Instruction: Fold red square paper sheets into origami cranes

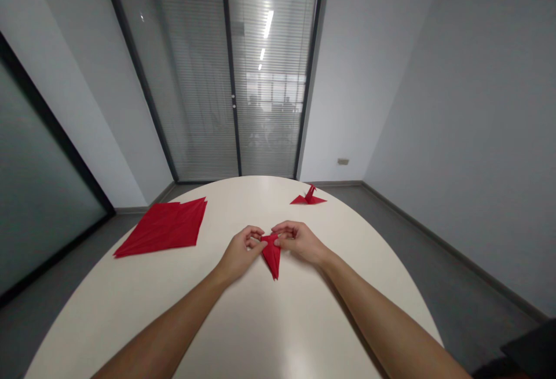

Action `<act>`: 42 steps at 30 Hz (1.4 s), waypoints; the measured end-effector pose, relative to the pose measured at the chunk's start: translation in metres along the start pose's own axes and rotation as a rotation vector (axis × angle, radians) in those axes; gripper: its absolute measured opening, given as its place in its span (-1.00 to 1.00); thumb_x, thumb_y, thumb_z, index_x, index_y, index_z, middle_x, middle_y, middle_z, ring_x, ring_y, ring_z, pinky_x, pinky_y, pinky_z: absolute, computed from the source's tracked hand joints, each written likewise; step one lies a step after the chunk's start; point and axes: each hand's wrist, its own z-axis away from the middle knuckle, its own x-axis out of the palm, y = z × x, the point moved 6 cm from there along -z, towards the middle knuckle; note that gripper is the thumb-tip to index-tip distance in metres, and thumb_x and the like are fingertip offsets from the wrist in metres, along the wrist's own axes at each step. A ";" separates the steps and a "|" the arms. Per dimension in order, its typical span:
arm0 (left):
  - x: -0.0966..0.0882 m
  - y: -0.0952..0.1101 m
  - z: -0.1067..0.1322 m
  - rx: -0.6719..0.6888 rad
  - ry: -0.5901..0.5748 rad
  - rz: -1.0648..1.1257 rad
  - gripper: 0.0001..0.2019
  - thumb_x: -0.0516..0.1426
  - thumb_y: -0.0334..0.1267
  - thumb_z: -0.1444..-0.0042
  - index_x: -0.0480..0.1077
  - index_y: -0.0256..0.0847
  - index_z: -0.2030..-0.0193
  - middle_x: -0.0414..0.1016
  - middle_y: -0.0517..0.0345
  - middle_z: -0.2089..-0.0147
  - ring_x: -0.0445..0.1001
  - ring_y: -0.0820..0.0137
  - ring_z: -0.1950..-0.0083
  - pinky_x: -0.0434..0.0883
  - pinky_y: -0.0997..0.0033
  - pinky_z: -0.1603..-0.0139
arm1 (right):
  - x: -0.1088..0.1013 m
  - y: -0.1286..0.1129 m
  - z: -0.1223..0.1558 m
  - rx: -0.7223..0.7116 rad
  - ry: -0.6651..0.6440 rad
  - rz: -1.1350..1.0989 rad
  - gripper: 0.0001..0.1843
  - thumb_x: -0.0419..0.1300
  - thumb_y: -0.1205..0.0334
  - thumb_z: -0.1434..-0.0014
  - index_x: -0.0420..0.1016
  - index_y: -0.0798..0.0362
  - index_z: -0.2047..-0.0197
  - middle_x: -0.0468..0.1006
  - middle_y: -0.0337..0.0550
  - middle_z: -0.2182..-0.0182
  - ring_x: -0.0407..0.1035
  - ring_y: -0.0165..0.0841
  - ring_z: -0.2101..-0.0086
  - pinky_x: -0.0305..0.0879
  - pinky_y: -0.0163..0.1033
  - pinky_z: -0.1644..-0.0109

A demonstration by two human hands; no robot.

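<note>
Between my two hands is a folded red paper, kite-shaped, with its narrow point toward me and its wider end away. My left hand pinches its upper left edge between thumb and fingers. On the opposite side, my right hand grips the upper right edge, thumb on top. Parts of the paper's far end are hidden behind the fingers. Farther off to the right stands a finished red paper crane with spread wings. A stack of red paper sheets lies at the left.
Everything rests on a round white table whose curved edge runs around both sides. Beyond it is a glass partition with blinds. A grey wall stands at the right. Something dark shows at the lower right corner.
</note>
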 end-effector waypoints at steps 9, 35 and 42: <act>-0.008 -0.001 -0.002 0.005 0.055 0.023 -0.69 0.30 -0.14 0.02 0.51 -0.27 0.16 0.59 0.08 0.31 0.53 0.34 0.27 0.44 0.35 0.17 | -0.007 0.012 -0.002 0.067 0.013 -0.034 -0.44 0.52 0.18 0.18 0.59 0.13 0.06 0.67 -0.06 0.25 0.52 -0.32 0.30 0.37 -0.16 0.10; -0.008 -0.007 -0.005 -0.072 0.091 0.115 -0.67 0.35 -0.10 0.06 0.57 -0.28 0.20 0.67 0.00 0.30 0.61 0.27 0.29 0.52 0.28 0.18 | -0.008 0.008 -0.002 0.050 0.010 0.036 -0.56 0.44 -0.01 0.02 0.61 0.17 0.19 0.62 -0.15 0.46 0.46 -0.38 0.45 0.37 -0.23 0.25; 0.004 -0.003 0.000 -0.032 -0.020 0.038 -0.71 0.29 -0.09 -0.01 0.53 -0.28 0.25 0.58 0.11 0.42 0.54 0.35 0.38 0.45 0.38 0.26 | -0.009 0.003 -0.002 -0.027 0.031 0.089 -0.60 0.36 0.01 -0.09 0.62 0.15 0.14 0.66 -0.12 0.39 0.45 -0.37 0.43 0.31 -0.25 0.28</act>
